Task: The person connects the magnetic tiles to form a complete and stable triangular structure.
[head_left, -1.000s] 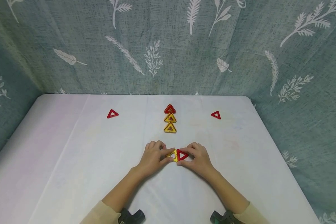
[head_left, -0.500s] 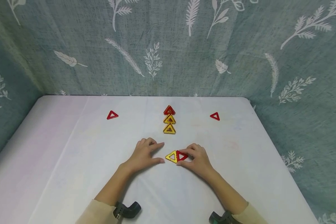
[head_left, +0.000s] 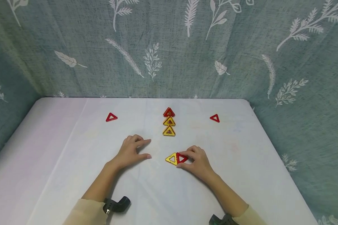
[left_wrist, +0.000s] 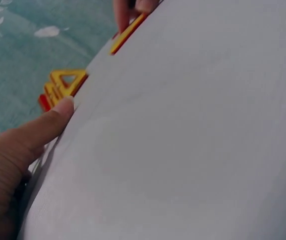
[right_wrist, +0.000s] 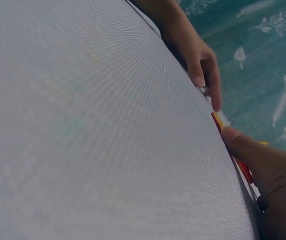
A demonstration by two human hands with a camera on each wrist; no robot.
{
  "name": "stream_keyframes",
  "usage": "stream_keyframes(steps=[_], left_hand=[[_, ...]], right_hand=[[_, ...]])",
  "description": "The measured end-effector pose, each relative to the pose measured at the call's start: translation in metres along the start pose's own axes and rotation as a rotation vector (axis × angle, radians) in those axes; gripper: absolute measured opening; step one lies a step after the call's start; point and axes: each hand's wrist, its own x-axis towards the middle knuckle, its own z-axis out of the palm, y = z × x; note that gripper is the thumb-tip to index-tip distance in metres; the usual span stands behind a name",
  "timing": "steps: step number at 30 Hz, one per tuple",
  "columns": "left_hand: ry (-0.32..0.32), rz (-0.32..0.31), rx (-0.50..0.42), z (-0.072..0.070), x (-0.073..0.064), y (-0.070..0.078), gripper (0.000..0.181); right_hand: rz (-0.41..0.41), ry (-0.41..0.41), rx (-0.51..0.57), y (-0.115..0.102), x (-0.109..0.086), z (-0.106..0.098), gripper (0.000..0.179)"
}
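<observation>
Between thumb and index finger, my right hand (head_left: 197, 161) pinches a red triangle tile (head_left: 181, 158) on the table. A yellow triangle tile (head_left: 171, 158) lies flush against its left side, the two forming a diamond. My left hand (head_left: 130, 150) is off to the left, thumb and index finger spread apart with nothing between them. In the left wrist view, the yellow tile (left_wrist: 125, 37) shows edge-on beside the right hand's fingers. The right wrist view has my right thumb (right_wrist: 238, 140) over the tiles, hiding much of them.
Behind the hands stands a column of triangle tiles: a red one (head_left: 169, 112) at the back, then two yellow ones (head_left: 169, 131). Single red triangles lie at the back left (head_left: 111, 117) and back right (head_left: 215, 118). A leaf-patterned curtain (head_left: 101, 50) borders the white table (head_left: 59, 175).
My left hand has let go of the yellow triangle tile and moved away to the left, its fingers parting. The right hand keeps its pinch on the red tile.
</observation>
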Motion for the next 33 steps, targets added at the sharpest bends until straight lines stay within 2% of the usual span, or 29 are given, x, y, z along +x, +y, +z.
stream_keyframes(steps=[6, 11, 21, 25, 29, 33], left_hand=[[0.032, -0.001, -0.001, -0.011, 0.000, -0.018, 0.062], [0.049, -0.034, -0.002, -0.023, 0.000, -0.033, 0.065], [0.077, -0.182, 0.030, -0.045, 0.010, -0.060, 0.079], [0.128, -0.251, 0.021, -0.052, 0.015, -0.070, 0.082], [0.185, -0.350, -0.012, -0.059, 0.019, -0.077, 0.085], [0.230, -0.439, -0.002, -0.066, 0.025, -0.085, 0.087]], right_hand=[[0.007, 0.000, 0.002, -0.001, 0.000, -0.001, 0.042], [0.000, 0.002, 0.001, -0.003, 0.000, -0.002, 0.042], [0.018, -0.014, 0.018, -0.008, 0.005, -0.005, 0.042], [0.010, -0.021, 0.017, -0.006, 0.005, -0.004, 0.042], [0.006, -0.017, 0.015, -0.005, 0.006, -0.003, 0.041], [-0.008, -0.012, 0.021, -0.005, 0.008, -0.002, 0.042]])
